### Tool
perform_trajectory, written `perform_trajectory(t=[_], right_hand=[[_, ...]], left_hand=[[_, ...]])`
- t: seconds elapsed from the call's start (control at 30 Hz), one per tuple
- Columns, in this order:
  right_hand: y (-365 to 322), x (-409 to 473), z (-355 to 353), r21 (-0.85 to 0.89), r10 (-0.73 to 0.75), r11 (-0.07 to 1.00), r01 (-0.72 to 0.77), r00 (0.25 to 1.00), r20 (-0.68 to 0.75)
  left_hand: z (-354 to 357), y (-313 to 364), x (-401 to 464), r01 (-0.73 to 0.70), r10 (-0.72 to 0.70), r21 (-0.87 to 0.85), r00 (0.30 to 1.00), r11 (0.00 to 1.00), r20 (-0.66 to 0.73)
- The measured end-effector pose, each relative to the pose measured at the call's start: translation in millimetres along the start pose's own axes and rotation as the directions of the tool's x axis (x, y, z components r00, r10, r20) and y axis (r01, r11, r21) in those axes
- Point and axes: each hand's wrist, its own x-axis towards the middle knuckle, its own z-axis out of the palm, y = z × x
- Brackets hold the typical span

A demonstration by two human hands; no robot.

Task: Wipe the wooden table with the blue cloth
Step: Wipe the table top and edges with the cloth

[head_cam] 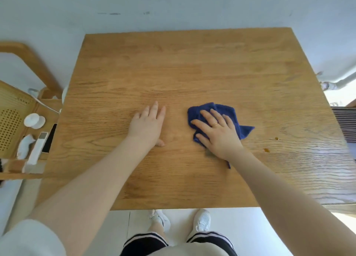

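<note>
The wooden table point(192, 67) fills the middle of the view. A crumpled blue cloth point(231, 113) lies on it, right of centre. My right hand point(217, 132) presses flat on the cloth with fingers spread, covering its lower left part; a ring shows on one finger. My left hand point(148, 124) rests flat on the bare wood to the left of the cloth, fingers apart, holding nothing. Two small brown spots point(266, 150) sit on the table to the right of the cloth.
A wooden chair point(13, 109) with a woven seat stands at the left, carrying a white cup point(34, 120), a white remote point(36, 151) and a crumpled tissue point(24, 146). A wall runs behind the table. My feet in white shoes point(202, 220) stand below the near edge.
</note>
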Motion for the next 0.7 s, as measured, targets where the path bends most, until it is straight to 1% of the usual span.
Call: perform_trajectory(t=[0.07,0.1,0.13,0.17,0.2,0.27,0.33,0.4,0.43,0.47,0.5,0.57,0.6,0.63,0.7], right_hand=[[22.2,14.7,-8.7,0.038,0.212,0.976,-0.213,0.977,0.009],[28.1,19.8,-10.9,0.036,0.272,0.962,-0.272,0.962,0.004],[29.7,21.9,-12.9,0.035,0.292,0.956,-0.292,0.956,0.002],[28.5,20.7,-14.0,0.041,0.282,0.959,-0.282,0.959,0.002],[25.2,16.1,-12.6,0.038,0.256,0.966,-0.256,0.967,-0.002],[13.4,-6.4,-2.3,0.005,0.159,0.987,-0.159,0.987,-0.034],[1.0,-35.1,3.8,-0.027,0.014,1.000,-0.015,0.998,-0.062],[10.4,-44.1,0.6,-0.031,-0.132,0.991,0.131,0.991,-0.031],[19.8,-39.0,-2.6,-0.045,-0.175,0.984,0.175,0.984,-0.006],[30.5,-29.3,-5.3,-0.054,-0.180,0.982,0.180,0.984,-0.004],[41.3,-16.0,-9.1,-0.035,-0.125,0.992,0.125,0.992,-0.004],[59.9,11.9,-17.3,0.001,0.060,0.998,-0.060,0.998,0.031],[65.3,21.2,-18.6,-0.015,0.106,0.994,-0.106,0.994,0.024],[67.2,23.9,-18.6,-0.039,0.112,0.993,-0.111,0.994,0.018],[62.4,9.7,-16.0,-0.071,0.073,0.995,-0.072,0.997,0.000]], left_hand=[[6.4,-1.6,-10.0,0.034,-0.030,-0.096,0.999,0.995,0.037],[8.5,-2.3,-13.8,0.071,-0.054,-0.194,0.995,0.979,0.089],[9.0,-1.6,-16.7,0.116,-0.077,-0.303,0.987,0.946,0.139],[8.1,0.7,-18.2,0.146,-0.090,-0.386,0.983,0.911,0.159],[5.2,5.3,-18.6,0.148,-0.093,-0.421,0.985,0.895,0.148],[0.3,21.4,-17.6,0.105,-0.081,-0.403,0.994,0.909,0.075],[-3.4,41.1,-13.6,0.043,-0.036,-0.369,0.999,0.928,0.025],[-4.9,63.5,-5.0,-0.015,0.035,-0.374,0.998,0.927,0.047],[-4.0,74.6,-1.1,-0.026,0.061,-0.393,0.995,0.919,0.077],[-2.7,84.5,1.7,-0.020,0.066,-0.408,0.993,0.913,0.101],[-0.9,91.9,4.4,0.000,0.050,-0.409,0.993,0.913,0.111],[2.3,99.6,8.7,0.044,-0.008,-0.372,0.995,0.927,0.097],[3.0,101.3,9.0,0.060,-0.027,-0.354,0.995,0.933,0.097],[2.9,102.3,8.5,0.074,-0.040,-0.344,0.994,0.936,0.105],[1.4,104.3,7.5,0.091,-0.051,-0.332,0.990,0.939,0.128]])
